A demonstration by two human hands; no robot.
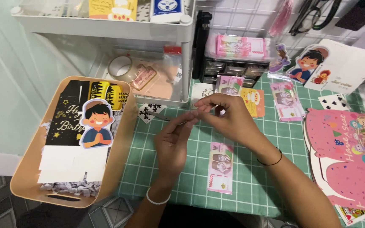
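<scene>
My left hand (172,141) and my right hand (227,114) meet above a green cutting mat (182,177). My left fingers pinch a thin metal tool (159,116) whose tip points left. My right fingertips close on something small and thin at the tool's other end; what it is cannot be made out. A pink banknote (220,166) lies flat on the mat just below both hands. A playing card (148,112) lies under the tool's tip.
A tan tray (26,169) at left holds shredded paper, a black greeting card and a cartoon boy cutout (96,124). A pink cartoon card (345,156) lies at right. More banknotes (286,101), a small drawer unit (229,69) and a white shelf cart (184,50) stand behind.
</scene>
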